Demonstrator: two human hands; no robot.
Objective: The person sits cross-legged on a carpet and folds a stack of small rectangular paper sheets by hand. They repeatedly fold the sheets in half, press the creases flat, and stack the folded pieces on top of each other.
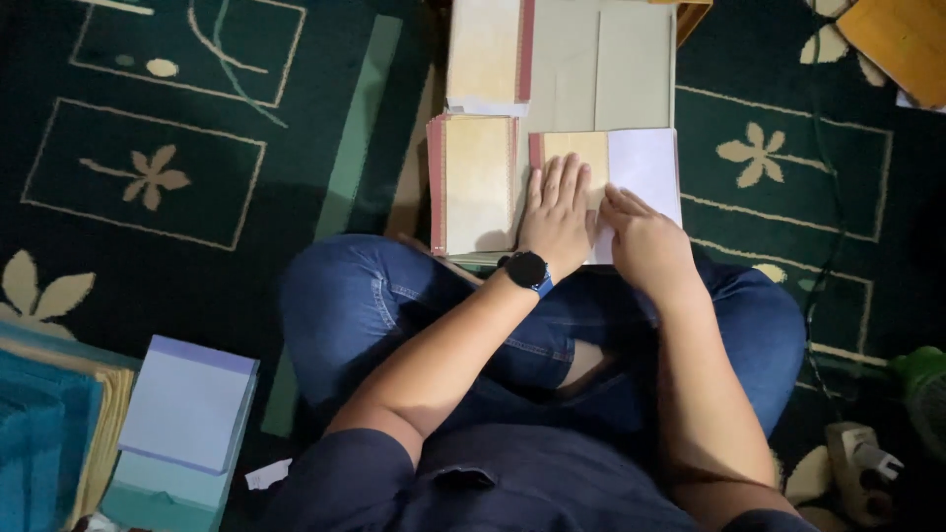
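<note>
The open booklet (631, 167) lies on the floor in the upper middle of the frame, just in front of the person's crossed legs in blue jeans (394, 305), with a tan left page and a white right page. The left hand (557, 217) rests flat on the tan page, fingers stretched and close together, so it presses and grips nothing. A black wristwatch (527, 270) sits on this wrist. The right hand (645, 241) lies just beside it, touching the lower edge of the white page; its fingers (621, 202) point toward the middle fold, and I cannot tell if they pinch the paper. To the left of the booklet, touching it, stands a stack of tan booklets with red spines (475, 182), and a second similar stack (490, 54) is above it, at the top edge. All is on a dark green carpet with cream flowers (158, 177). In the lower left corner lies a pile of pale blue paper sheets (187, 404).
</note>
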